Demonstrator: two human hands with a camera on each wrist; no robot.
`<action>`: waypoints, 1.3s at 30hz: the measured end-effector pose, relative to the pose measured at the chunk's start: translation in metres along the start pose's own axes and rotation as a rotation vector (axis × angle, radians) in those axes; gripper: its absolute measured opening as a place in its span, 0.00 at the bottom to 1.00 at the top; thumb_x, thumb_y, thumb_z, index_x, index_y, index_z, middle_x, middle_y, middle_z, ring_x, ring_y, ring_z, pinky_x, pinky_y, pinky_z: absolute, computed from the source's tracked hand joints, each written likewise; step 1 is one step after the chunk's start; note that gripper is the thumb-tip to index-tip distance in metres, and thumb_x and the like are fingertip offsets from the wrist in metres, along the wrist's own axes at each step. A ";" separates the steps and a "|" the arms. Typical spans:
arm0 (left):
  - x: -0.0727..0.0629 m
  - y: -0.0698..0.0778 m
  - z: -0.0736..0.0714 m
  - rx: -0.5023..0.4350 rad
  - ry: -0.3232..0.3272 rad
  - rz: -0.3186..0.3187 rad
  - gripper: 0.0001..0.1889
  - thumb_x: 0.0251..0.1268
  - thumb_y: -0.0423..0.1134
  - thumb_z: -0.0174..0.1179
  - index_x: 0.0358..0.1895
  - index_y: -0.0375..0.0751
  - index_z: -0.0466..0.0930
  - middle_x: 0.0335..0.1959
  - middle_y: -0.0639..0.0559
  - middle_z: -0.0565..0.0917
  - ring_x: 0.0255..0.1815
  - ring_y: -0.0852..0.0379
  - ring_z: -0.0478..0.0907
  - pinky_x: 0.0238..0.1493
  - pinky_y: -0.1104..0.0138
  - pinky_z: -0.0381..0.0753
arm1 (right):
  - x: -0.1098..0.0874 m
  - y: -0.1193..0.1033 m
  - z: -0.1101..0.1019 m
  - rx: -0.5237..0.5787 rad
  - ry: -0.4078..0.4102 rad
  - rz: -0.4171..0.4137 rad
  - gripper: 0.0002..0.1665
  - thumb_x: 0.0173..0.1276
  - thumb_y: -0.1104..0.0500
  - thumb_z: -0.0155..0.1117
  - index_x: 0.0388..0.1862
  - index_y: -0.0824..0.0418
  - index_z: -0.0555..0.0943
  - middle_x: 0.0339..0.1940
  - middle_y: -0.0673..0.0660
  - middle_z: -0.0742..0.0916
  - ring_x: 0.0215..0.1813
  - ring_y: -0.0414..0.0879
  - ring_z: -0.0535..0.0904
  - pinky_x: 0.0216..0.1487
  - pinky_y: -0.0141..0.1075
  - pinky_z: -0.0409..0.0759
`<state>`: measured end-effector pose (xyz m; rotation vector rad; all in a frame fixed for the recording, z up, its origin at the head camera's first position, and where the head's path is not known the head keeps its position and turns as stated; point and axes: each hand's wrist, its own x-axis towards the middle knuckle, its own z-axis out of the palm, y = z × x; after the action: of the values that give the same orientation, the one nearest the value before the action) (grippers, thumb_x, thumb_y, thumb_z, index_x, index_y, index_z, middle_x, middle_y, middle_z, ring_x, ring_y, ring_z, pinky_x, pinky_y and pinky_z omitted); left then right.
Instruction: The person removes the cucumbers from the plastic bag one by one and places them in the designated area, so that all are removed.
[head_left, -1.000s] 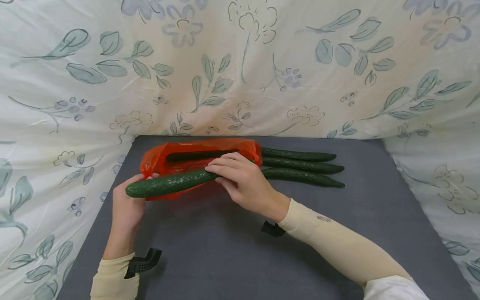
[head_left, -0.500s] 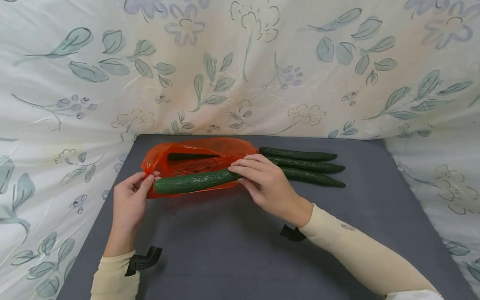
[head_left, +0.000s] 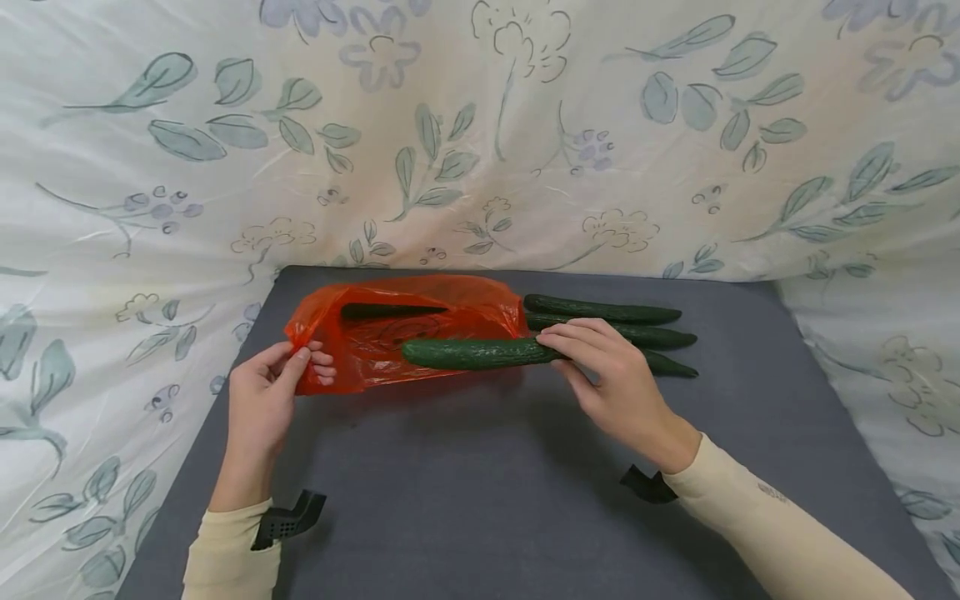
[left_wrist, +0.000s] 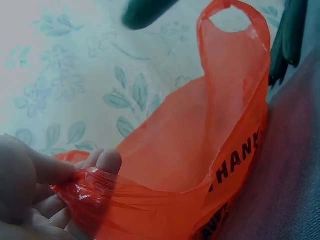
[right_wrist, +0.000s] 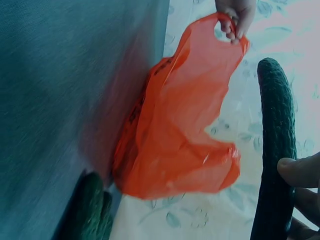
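My left hand (head_left: pixel 264 392) pinches a handle of an orange-red plastic carrier bag (head_left: pixel 457 292) between thumb and fingers, and the bag's mouth gapes. Dark lettering marks the side of the bag (left_wrist: pixel 170 130) in the left wrist view. Inside it, a dark cucumber (head_left: pixel 386 311) shows partly through the opening. My right hand (head_left: pixel 618 387) grips a long green cucumber (head_left: pixel 472 354) near one end, with its rounded free end pointing left. In the head view this cucumber overlaps the front of the bag; in the right wrist view the held cucumber (right_wrist: pixel 276 120) appears apart from it.
Three cucumbers (head_left: pixel 641 312) lie side by side right of the bag, partly behind my right hand. The grey tabletop (head_left: pixel 450 500) ends at a floral-patterned fabric (head_left: pixel 525 183) rising at the back and sides.
My right hand has drawn the cucumber to the right, from over my left hand to the bag's right half. The left hand has stayed at the bag handle.
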<state>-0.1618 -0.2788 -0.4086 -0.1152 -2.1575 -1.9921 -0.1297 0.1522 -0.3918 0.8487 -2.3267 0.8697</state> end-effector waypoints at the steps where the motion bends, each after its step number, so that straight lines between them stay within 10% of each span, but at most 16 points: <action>1: -0.001 0.000 0.000 0.000 -0.001 0.001 0.18 0.84 0.33 0.60 0.59 0.15 0.79 0.39 0.44 0.91 0.33 0.55 0.92 0.45 0.65 0.90 | -0.003 0.002 -0.003 -0.009 0.006 0.009 0.27 0.67 0.73 0.78 0.64 0.58 0.89 0.62 0.52 0.90 0.66 0.51 0.81 0.71 0.37 0.76; 39: -0.005 0.000 -0.008 0.007 -0.009 -0.020 0.16 0.84 0.34 0.60 0.60 0.21 0.82 0.40 0.47 0.92 0.34 0.56 0.92 0.46 0.67 0.90 | -0.076 0.039 -0.033 -0.138 0.036 0.170 0.33 0.59 0.79 0.79 0.63 0.60 0.89 0.60 0.56 0.90 0.63 0.55 0.83 0.69 0.26 0.71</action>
<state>-0.1563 -0.2865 -0.4094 -0.1026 -2.1795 -1.9987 -0.0980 0.2273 -0.4333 0.5804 -2.4220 0.7753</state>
